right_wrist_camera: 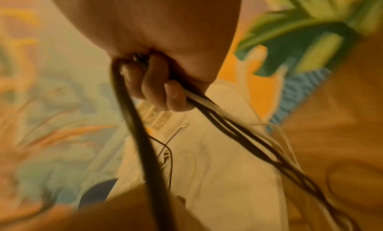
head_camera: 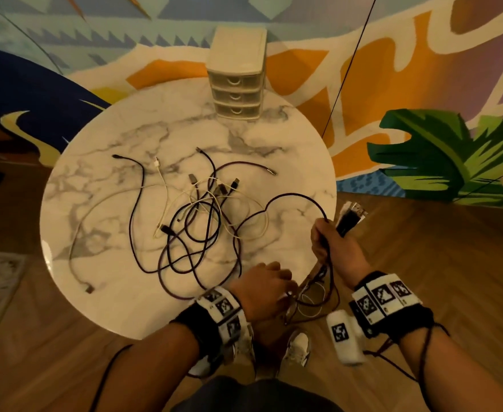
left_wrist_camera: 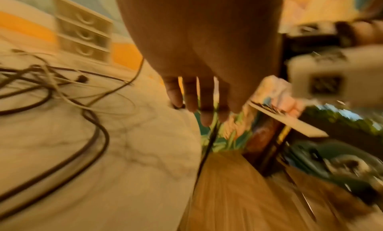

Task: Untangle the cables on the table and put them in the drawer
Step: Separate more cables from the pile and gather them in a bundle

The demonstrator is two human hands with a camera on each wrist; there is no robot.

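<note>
R hand: [head_camera: 332,242] at approx 4 o'clock of table, just off rim, raised; fist clenched round a bundle of cables [head_camera: 323,281], dark + white strands; wrist view shows fingers [right_wrist_camera: 157,88] curled tight on them. Plug ends [head_camera: 351,214] stick up out of fist; loops hang below toward floor.
Held lead: one dark cable [head_camera: 291,200] arcs from top of fist back over table to the pile.
L hand: [head_camera: 266,288] at approx 5 o'clock, at table rim, palm down, just beside hanging loops. Wrist view blurred: fingers [left_wrist_camera: 191,93] point down, fairly straight, a dark strand running between them. Pinching or only touching: cannot tell.
Wrists: marker bands on both; thin dark cords trail from forearms.
Pile: tangled cables [head_camera: 196,221] near centre of table, dark + white mixed, several plugs showing; exact count not readable. One white cable [head_camera: 79,233] loops out toward 8 o'clock.
Table: [head_camera: 288,144] round, marble-look top.
Drawer unit: [head_camera: 238,78] at 12 o'clock, far edge; 3 drawers, all closed; contents not visible.
Floor: wood; shoe [head_camera: 297,346] below hands.
Wall: painted mural behind.
</note>
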